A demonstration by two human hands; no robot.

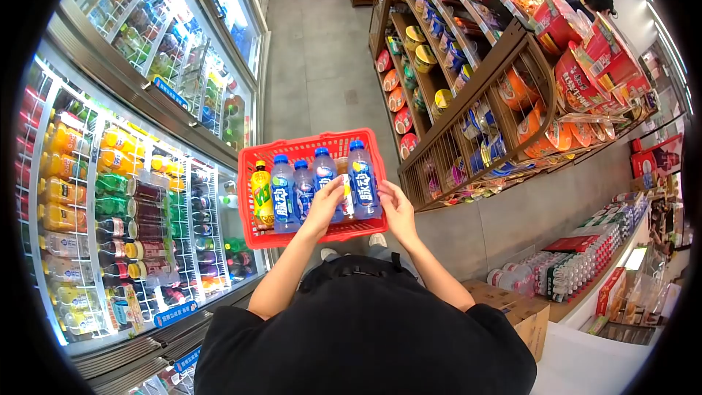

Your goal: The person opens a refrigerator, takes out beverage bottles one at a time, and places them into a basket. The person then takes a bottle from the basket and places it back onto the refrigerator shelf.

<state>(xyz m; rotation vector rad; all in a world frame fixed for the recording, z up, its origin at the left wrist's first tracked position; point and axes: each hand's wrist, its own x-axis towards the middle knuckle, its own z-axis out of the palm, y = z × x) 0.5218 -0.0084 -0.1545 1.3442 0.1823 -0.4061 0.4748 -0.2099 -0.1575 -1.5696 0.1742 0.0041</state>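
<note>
A red basket [314, 143] is in front of my body, with a row of bottles in it. At its left end stands a yellow bottle with a green cap area [262, 194]. Beside it are several blue-capped bottles, among them one at the left [282, 194] and one at the right [361, 179]. My left hand [327, 203] reaches over the basket, its fingers at the bottles right of the middle; what they hold is partly hidden. My right hand [395, 207] is at the basket's right side, its fingertips near the rightmost bottle.
Glass-doored drink coolers [197, 132] line the left side. A shelf rack [468, 113] with cup noodles stands at the right. Packed bottles [578, 263] and a cardboard box [512, 307] are at the lower right. A grey floor aisle [311, 66] runs ahead.
</note>
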